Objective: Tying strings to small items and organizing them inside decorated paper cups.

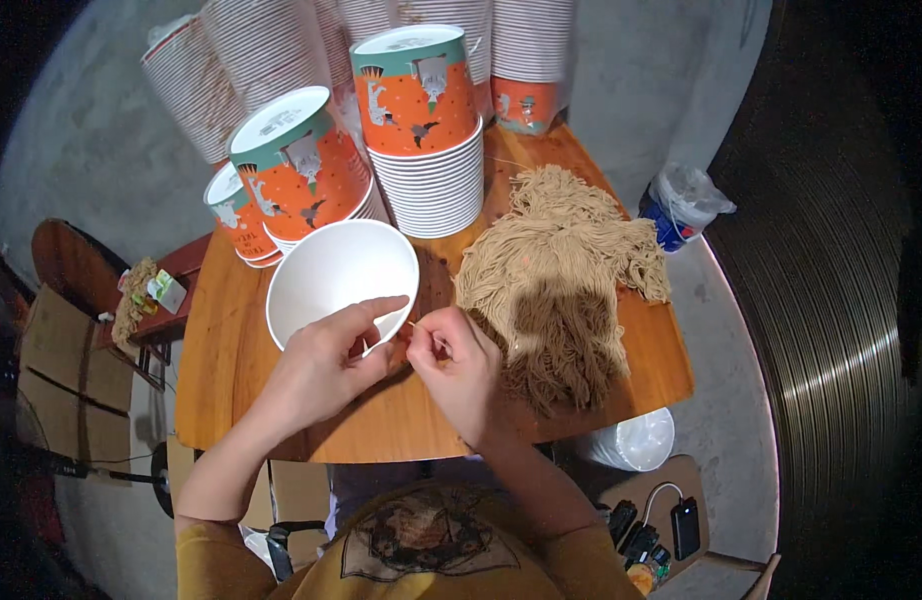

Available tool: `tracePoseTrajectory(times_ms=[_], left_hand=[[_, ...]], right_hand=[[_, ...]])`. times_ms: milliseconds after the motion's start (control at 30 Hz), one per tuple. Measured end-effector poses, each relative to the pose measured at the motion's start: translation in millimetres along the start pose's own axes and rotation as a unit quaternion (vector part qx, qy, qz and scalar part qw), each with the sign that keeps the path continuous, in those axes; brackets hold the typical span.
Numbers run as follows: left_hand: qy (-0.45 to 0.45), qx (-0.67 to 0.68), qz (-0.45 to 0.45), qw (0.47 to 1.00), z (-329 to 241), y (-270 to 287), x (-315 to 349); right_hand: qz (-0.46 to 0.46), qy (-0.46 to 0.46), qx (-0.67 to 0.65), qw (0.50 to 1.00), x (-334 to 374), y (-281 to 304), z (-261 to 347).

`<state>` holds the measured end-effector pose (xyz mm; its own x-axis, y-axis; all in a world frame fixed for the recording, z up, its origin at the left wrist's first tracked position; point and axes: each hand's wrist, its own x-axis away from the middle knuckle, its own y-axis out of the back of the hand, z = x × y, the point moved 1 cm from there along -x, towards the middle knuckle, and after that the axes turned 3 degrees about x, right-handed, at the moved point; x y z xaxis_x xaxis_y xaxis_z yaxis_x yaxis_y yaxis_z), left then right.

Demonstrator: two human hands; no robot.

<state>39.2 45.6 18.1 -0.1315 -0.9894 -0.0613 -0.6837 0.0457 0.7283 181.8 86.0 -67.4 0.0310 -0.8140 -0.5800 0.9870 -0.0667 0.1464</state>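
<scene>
A white paper bucket (326,270) lies tilted on the wooden table with its open mouth toward me. My left hand (331,355) grips its near right rim, forefinger reaching across the opening and thumb below. Right beside that rim, my right hand (453,360) is closed in a pinch on a thin, light-coloured strand of cord (414,324). Most of the strand is hidden by the fingers. To the right of my right hand spreads a big heap of tan cords (541,250), its near part in shadow.
Upside-down stacks of orange and green paper buckets (416,100) stand at the back of the wooden table (231,400). Bagged stacks (531,50) rise behind them. A lined bin (681,205) stands right, a clear tub (636,440) below the edge, and a phone-like black device (686,528) on a stool.
</scene>
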Motion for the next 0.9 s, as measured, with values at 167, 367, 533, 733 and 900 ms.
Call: tracePoseTrajectory(times_ms=[167,367,533,733,900], left_hand=[[0.006,0.004,0.012,1.0,2,1,-1],[-0.001,0.059,0.031,0.998,13,6,-9],[0.031,0.044,0.091,0.994,7,11,-17],[0.049,0.018,0.098,0.994,4,13,-19],[0.04,0.048,0.091,0.994,13,9,-21]], right_hand=[[0.002,-0.001,0.012,1.0,-2,-1,1],[0.015,0.005,0.026,1.0,-3,0,2],[0.016,0.01,0.018,1.0,-1,-1,-1],[0.028,-0.011,-0.003,1.0,-1,-1,-1],[0.001,0.053,0.062,0.997,-4,-2,-2]])
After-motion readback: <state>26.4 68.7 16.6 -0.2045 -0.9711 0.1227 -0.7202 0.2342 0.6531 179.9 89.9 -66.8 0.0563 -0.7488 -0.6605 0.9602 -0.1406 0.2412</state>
